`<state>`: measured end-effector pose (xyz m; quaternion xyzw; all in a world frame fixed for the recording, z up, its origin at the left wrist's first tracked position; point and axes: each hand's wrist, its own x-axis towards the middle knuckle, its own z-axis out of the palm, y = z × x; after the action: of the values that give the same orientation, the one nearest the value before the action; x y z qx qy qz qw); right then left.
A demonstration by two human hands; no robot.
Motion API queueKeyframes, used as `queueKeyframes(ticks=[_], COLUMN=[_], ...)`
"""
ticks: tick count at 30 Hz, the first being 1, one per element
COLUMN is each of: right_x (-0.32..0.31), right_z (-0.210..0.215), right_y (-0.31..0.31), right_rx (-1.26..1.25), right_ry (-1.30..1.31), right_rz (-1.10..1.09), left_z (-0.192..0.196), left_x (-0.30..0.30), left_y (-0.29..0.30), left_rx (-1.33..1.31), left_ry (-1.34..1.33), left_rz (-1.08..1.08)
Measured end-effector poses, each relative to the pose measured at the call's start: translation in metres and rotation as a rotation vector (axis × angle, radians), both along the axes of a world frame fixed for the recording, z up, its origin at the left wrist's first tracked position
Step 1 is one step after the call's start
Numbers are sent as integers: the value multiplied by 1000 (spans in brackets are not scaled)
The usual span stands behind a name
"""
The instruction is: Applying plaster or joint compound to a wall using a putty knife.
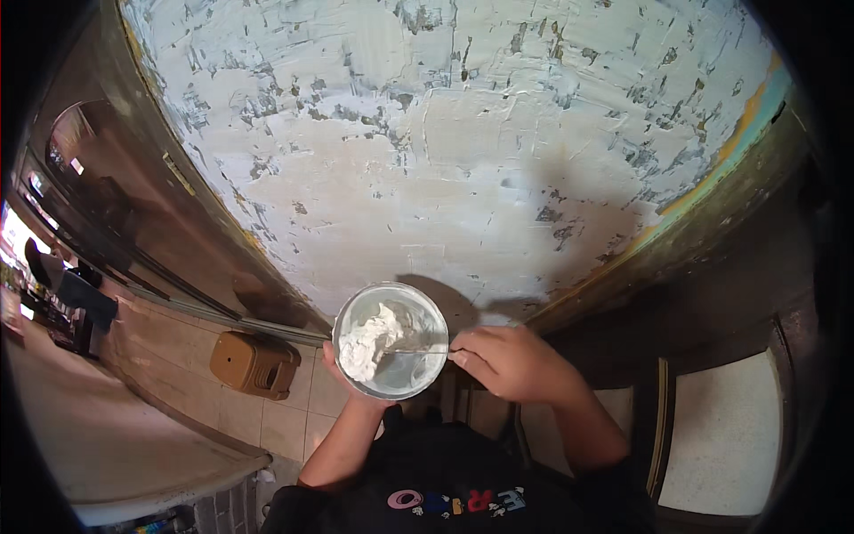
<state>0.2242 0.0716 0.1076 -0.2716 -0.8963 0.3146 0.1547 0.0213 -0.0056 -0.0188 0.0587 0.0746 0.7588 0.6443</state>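
My left hand (363,408) is wrapped round the side and underside of a round grey-white bucket (431,307), its mouth tipped toward me. White putty (372,343) lies in a thick lump on the bucket's left side, and smears coat the inner wall. In my closed right hand (511,363) is a putty knife (418,351), seen nearly edge-on. The blade reaches over the rim into the bucket, and its tip meets the putty. Most of its handle is hidden by my fingers. Just beyond the bucket stands a patchy, white-coated wall (445,196).
A brown plastic stool (256,363) stands on the tiled floor (285,425) to the left. Dark wooden framing (169,178) borders the wall at left, and a dark panel (712,276) at right. Pale panels (721,432) lie at the lower right.
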Motion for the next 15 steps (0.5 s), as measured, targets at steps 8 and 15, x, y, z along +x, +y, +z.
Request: queueKeyframes(ticks=[8,15], right_x=[-2,0], right_z=[48,73], right_y=[18,19], right_rx=[192,254], right_ry=[-229,-234], right_rz=[-48,-74], left_z=[-3,8], left_x=[5,9], left_y=[-4,-2], left_rx=[37,24], left_ry=[-112,-129], left_rz=[-121,-169])
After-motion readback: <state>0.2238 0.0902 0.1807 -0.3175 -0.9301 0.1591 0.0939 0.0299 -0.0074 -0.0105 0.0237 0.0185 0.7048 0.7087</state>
